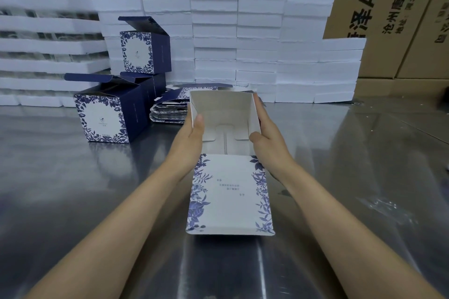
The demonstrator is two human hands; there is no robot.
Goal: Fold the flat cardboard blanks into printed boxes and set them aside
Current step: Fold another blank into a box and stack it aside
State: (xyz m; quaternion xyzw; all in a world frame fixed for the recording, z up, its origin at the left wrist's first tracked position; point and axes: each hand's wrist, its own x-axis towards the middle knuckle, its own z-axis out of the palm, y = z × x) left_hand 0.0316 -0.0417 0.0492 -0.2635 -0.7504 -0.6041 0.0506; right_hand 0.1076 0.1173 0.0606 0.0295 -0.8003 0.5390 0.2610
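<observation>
Reflective metal tabletop (73,177) with a wall of stacked white foam trays (260,41) across the rear; further white stacks (43,51), blurred, stand at rear left, and brown shipping cartons (388,19) with printed characters rise behind. At left, a folded blue-and-white printed box (104,116) stands on the tabletop with its top flaps raised; a second folded box (143,56), lid flap also up, sits higher on other dark-blue boxes behind it. A pile of flat printed blanks (170,109) lies between these boxes and the foam trays, just beyond the left hand.

Centre: a partly formed box (223,114) held between both hands, its open mouth toward the viewer. The white interior shows interlocked bottom flaps; nothing lies inside. Its floral-printed lid panel (230,194) hangs forward between the forearms.

Left hand (194,133) grips the box's left wall, thumb laid inside against the wall and fingers hidden behind it. Right hand (267,133) clasps the right wall, thumb curled over the near edge and fingers extended along the outer face.
</observation>
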